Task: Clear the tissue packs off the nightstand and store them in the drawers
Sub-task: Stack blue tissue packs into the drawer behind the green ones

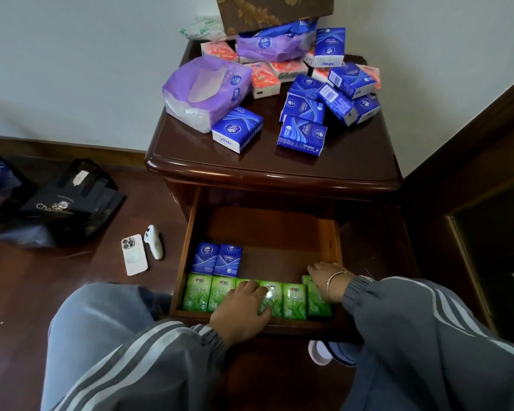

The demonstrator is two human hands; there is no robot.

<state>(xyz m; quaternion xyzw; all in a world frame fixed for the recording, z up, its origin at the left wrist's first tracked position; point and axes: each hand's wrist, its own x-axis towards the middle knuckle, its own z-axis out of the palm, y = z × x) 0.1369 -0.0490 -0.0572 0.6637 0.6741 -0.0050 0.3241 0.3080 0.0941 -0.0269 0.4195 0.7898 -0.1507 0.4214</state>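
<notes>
Left hand (240,310): 6 o'clock, fingers (257,290) spread flat on the green packs (293,301).
Right hand (324,274): 5 o'clock, resting on the end green pack; finger state cannot tell.
Drawer (187,247): open, centre; green row along its front wall, two blue packs (216,259) upright behind, at left.
Floor, 9 o'clock: phone (134,254), white controller (154,241).
Nightstand (267,164), 12 o'clock: loose blue packs (302,134), purple packs (204,90), orange-pink packs (264,80).
</notes>
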